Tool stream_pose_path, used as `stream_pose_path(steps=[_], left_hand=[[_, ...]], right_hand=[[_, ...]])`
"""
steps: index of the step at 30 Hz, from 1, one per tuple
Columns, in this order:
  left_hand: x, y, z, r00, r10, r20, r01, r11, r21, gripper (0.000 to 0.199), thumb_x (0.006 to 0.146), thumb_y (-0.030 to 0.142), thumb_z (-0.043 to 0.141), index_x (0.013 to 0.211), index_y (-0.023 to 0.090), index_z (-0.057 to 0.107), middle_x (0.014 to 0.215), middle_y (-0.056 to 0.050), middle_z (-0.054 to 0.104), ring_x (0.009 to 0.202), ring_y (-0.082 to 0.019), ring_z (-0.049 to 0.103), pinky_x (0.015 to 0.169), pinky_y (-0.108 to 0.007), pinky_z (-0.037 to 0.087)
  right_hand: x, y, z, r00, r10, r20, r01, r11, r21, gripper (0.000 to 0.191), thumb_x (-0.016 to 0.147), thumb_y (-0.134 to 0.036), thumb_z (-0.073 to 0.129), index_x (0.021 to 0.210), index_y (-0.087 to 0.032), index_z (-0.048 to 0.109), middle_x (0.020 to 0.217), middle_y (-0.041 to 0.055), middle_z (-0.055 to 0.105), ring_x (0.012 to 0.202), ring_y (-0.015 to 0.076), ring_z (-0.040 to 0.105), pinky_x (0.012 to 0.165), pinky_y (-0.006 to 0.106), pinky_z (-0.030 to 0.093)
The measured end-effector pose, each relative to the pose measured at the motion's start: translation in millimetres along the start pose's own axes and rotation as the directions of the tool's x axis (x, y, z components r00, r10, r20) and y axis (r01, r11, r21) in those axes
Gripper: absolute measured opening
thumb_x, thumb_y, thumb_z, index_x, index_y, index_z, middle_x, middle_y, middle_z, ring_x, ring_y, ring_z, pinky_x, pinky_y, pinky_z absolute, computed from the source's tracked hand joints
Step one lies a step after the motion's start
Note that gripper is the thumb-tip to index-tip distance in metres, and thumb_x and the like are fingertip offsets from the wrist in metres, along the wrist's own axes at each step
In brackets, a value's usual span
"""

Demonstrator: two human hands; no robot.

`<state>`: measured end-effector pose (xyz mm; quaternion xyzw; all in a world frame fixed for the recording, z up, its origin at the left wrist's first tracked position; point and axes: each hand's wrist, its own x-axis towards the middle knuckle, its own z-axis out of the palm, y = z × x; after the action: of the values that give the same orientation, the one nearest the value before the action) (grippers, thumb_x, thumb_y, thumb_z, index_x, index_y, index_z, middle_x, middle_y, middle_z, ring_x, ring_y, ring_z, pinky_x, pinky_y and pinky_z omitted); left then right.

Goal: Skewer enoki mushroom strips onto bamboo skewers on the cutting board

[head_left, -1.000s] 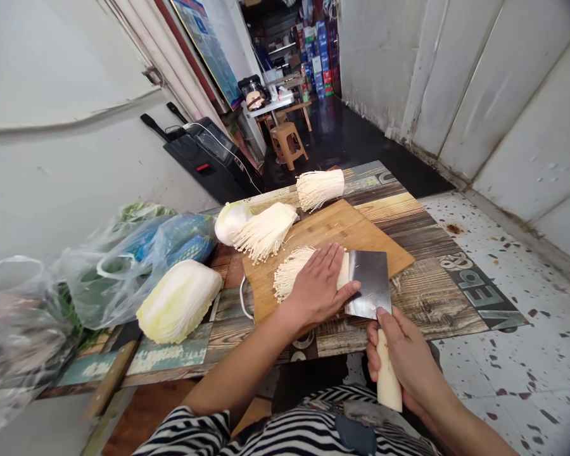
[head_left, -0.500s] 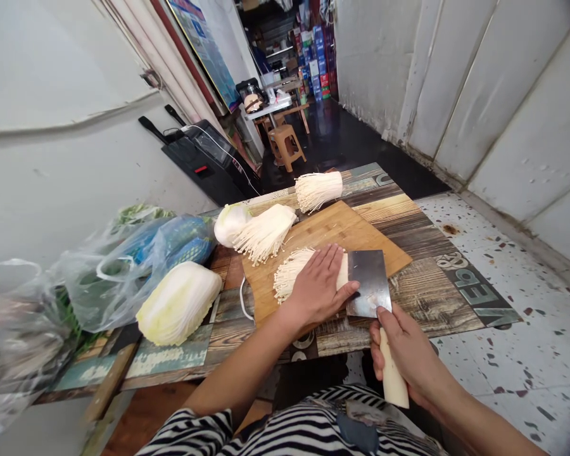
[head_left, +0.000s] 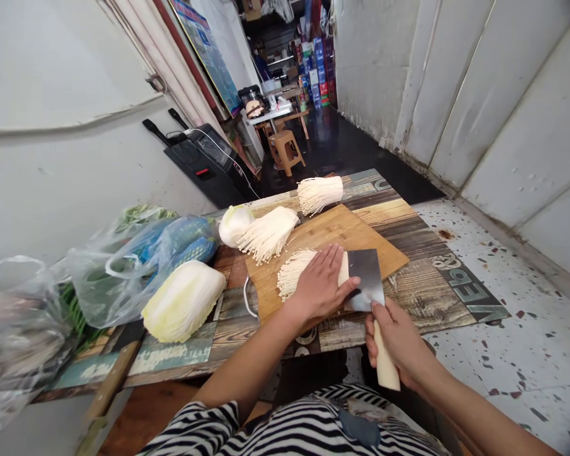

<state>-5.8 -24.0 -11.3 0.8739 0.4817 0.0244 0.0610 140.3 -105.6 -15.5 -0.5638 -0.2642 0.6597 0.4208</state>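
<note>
My left hand (head_left: 323,277) lies flat, fingers stretched, on a bunch of enoki mushrooms (head_left: 294,269) on the wooden cutting board (head_left: 346,228). In my right hand (head_left: 396,332) is the pale handle of a cleaver (head_left: 365,272). The broad blade is at the root end of the bunch, close to my left thumb; whether its edge has entered the mushrooms I cannot tell. Another enoki bunch (head_left: 270,233) rests across the board's far left edge. A third enoki bunch (head_left: 320,193) sits on the table beyond the board.
Left of the board are a napa cabbage piece (head_left: 185,301), a rounder white-and-green vegetable (head_left: 236,225) and plastic bags (head_left: 109,278) of greens. A wooden-handled knife (head_left: 116,373) juts over the front edge of the patterned table (head_left: 437,297). A stool (head_left: 286,152) stands farther back.
The cleaver and my right hand have shifted slightly left and up, with the blade tilted a little differently. My left hand stays on the enoki. The view has moved slightly.
</note>
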Motion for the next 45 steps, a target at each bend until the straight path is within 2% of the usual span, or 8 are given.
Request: stream_pose_path(steps=[12,19,23,32,35,39,42,45], left_hand=[[0,-1,-0.4,1.000,-0.026,0.009,0.027,0.999,-0.037,0.082,0.096,0.062,0.008,0.150,0.001,0.016,0.159,-0.017,0.014,0.148,-0.020,0.009,0.122,-0.038,0.012],[1,-2,-0.7,1.000,-0.013,-0.004,0.013,0.999,-0.040,0.081,0.097,0.062,0.008,0.150,0.002,0.017,0.159,-0.016,0.015,0.148,-0.020,0.009,0.122,-0.038,0.013],[0,-3,-2.1,0.999,-0.045,0.001,0.045,0.997,-0.058,0.081,0.096,0.062,0.006,0.150,0.002,0.017,0.159,-0.016,0.016,0.148,-0.021,0.010,0.122,-0.037,0.013],[-4,-12,-7.5,1.000,0.007,0.008,-0.006,0.996,-0.085,0.077,0.098,0.060,0.009,0.150,0.004,0.019,0.159,-0.016,0.017,0.148,-0.019,0.011,0.121,-0.036,0.015],[-6,-14,-10.5,0.999,0.042,0.005,-0.042,0.993,-0.107,0.082,0.096,0.064,0.013,0.150,0.003,0.019,0.159,-0.017,0.015,0.148,-0.019,0.010,0.121,-0.034,0.013],[-6,-13,-17.3,1.000,0.007,0.019,-0.004,0.989,-0.149,0.096,0.087,0.076,0.025,0.151,0.005,0.016,0.158,-0.018,0.015,0.148,-0.023,0.013,0.120,-0.037,0.017],[-7,-11,-24.6,0.999,0.012,-0.041,-0.020,0.978,-0.209,0.101,0.083,0.079,0.035,0.151,0.007,0.016,0.158,-0.017,0.020,0.147,-0.023,0.017,0.119,-0.036,0.020],[-8,-9,-28.2,0.978,-0.025,-0.207,-0.033,0.962,-0.272,0.092,0.088,0.073,0.034,0.151,0.009,0.014,0.158,-0.016,0.022,0.147,-0.021,0.017,0.120,-0.036,0.020]], right_hand=[[11,-7,14,0.998,0.009,0.064,-0.008,1.000,-0.021,0.017,0.081,-0.035,0.048,0.080,-0.025,0.035,0.052,-0.0121,0.045,0.031,0.0075,0.041,0.029,0.022,0.040],[9,-5,15,0.993,0.049,0.111,-0.043,0.998,-0.055,0.025,0.076,-0.042,0.052,0.079,-0.024,0.036,0.051,-0.0115,0.046,0.029,0.0082,0.040,0.027,0.023,0.038],[16,-6,22,0.990,0.030,0.139,-0.021,0.998,-0.066,0.022,0.078,-0.040,0.052,0.078,-0.024,0.037,0.051,-0.0109,0.046,0.031,0.0077,0.041,0.029,0.023,0.040],[14,-2,41,0.983,0.063,0.174,-0.046,0.994,-0.095,0.020,0.077,-0.038,0.051,0.079,-0.024,0.037,0.051,-0.0114,0.046,0.032,0.0078,0.041,0.029,0.023,0.041],[6,0,44,0.978,0.082,0.190,-0.062,0.992,-0.109,0.025,0.075,-0.040,0.054,0.079,-0.024,0.036,0.052,-0.0115,0.047,0.031,0.0082,0.041,0.028,0.024,0.040],[-7,1,41,0.978,0.059,0.198,-0.031,0.990,-0.140,0.030,0.071,-0.043,0.057,0.078,-0.025,0.034,0.052,-0.0119,0.047,0.031,0.0076,0.040,0.028,0.023,0.038],[-10,-3,36,0.980,0.020,0.200,0.023,0.978,-0.207,0.034,0.069,-0.048,0.058,0.076,-0.025,0.033,0.050,-0.0119,0.045,0.030,0.0081,0.039,0.028,0.023,0.037],[-8,-12,31,0.973,-0.050,0.226,0.127,0.933,-0.337,0.036,0.068,-0.050,0.061,0.076,-0.026,0.035,0.044,-0.0111,0.045,0.031,0.0112,0.042,0.030,0.025,0.039]])
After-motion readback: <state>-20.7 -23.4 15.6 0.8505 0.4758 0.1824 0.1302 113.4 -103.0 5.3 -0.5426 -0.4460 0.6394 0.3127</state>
